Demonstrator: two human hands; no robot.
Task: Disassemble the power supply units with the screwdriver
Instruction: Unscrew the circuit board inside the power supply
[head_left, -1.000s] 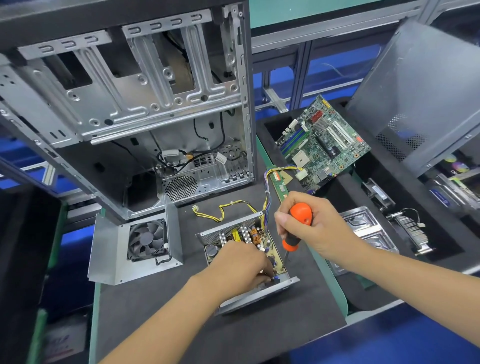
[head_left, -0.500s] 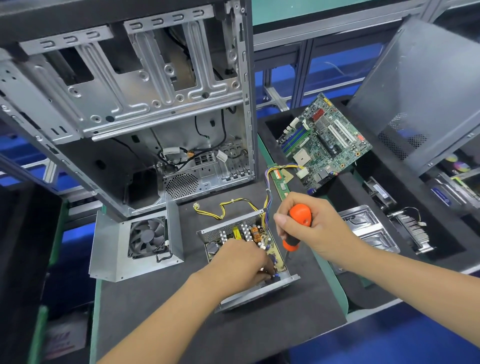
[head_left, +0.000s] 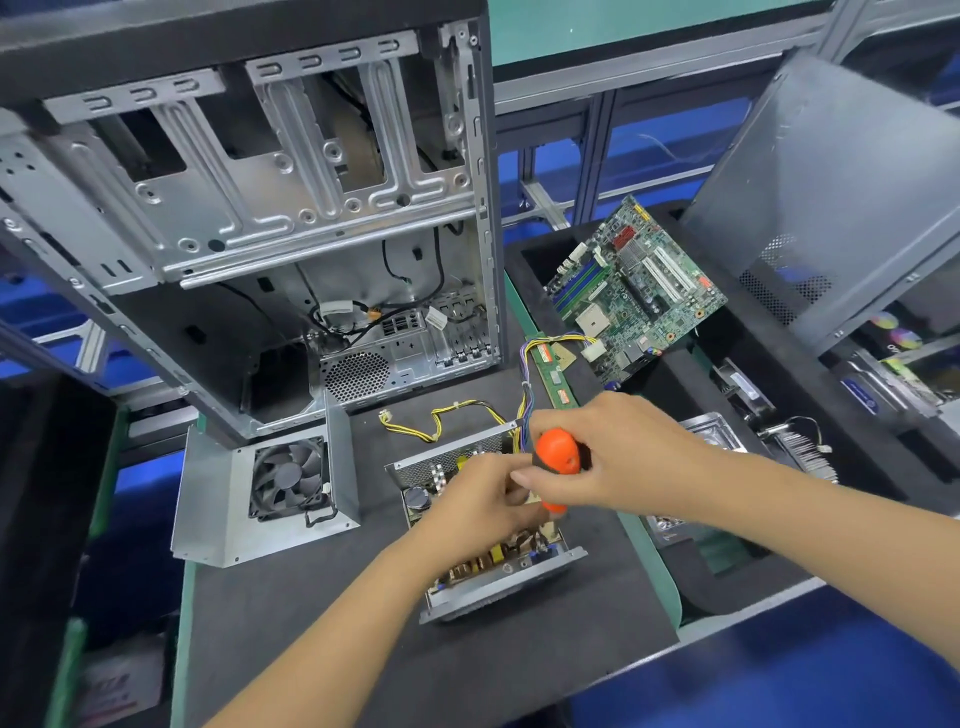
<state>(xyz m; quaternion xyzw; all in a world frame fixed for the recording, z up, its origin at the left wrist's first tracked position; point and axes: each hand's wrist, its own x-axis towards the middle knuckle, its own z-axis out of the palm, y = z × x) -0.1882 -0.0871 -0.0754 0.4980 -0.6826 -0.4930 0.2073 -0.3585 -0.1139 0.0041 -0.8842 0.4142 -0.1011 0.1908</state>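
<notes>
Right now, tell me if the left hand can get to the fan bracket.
Probably yes: the fan bracket lies beside the left hand on open mat, with nothing between, though that hand rests on the power supply.

We see the power supply unit (head_left: 488, 545) central; case (head_left: 260, 218) at eleven, fan cover (head_left: 270, 493) at nine, motherboard (head_left: 634, 291) at one.

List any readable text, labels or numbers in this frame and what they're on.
None can be read.
RAM stick: its red and green stickers are too blurred.
Motherboard: markings too small.
Blue label at the right edge: print too small.
Open power supply: no legible marking.
</notes>
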